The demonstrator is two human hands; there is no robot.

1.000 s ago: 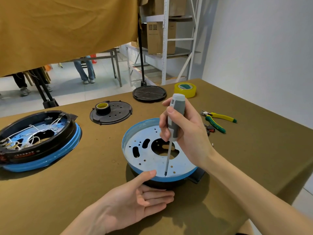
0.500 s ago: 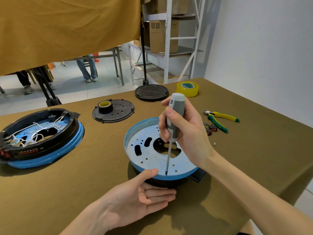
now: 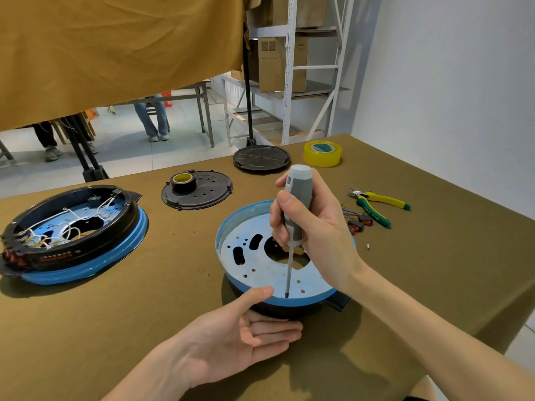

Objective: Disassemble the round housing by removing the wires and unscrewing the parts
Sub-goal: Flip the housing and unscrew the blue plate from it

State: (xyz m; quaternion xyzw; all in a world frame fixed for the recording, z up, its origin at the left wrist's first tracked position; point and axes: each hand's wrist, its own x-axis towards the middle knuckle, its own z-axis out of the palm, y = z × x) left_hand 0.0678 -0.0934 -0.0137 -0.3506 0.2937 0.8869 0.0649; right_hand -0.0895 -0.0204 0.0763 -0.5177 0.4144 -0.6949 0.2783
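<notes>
A round housing (image 3: 252, 264) with a blue rim and a perforated metal plate sits on the table before me. My right hand (image 3: 315, 230) grips a grey screwdriver (image 3: 296, 204) upright, with its tip on the plate's near edge. Palm up and fingers spread, my left hand (image 3: 240, 337) braces the housing's near side, its thumb touching the blue rim. A second round housing (image 3: 72, 235), black over blue with white wires inside, lies at the left.
A black perforated disc (image 3: 202, 192) carrying a tape roll (image 3: 182, 180) lies behind the housing. Further back are a black round lid (image 3: 262, 157) and yellow tape (image 3: 322, 153). Pliers (image 3: 376, 204) and small switches with wires (image 3: 357, 222) lie at the right. People stand beyond the table.
Both hands and the screwdriver stay in nearly the same place on the housing; only the camera view has shifted slightly.
</notes>
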